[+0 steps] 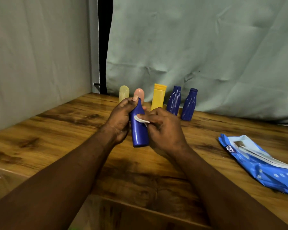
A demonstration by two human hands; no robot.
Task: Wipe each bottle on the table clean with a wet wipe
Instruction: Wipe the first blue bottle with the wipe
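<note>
The left hand (121, 118) grips the blue bottle (139, 128) by its neck above the table (56, 130) while the right hand (165, 130) pinches the wet wipe (140, 119) against its side, so wiping is underway and turning the bottle probably comes next.

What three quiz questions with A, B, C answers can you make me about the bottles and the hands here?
1. Where does the wipes pack lie? A) on the table, at the person's right B) on the floor C) on a shelf
2. How many blue bottles are there? A) one B) three C) five
3. What is the right hand doing? A) lying flat B) pressing a white wipe on the held blue bottle C) opening a cap

1 A: it rests on the wood at the right.
2 B: the back-row blue bottles make two, and the left hand grips the third.
3 B: its fingers pinch the wipe against the bottle.
</note>
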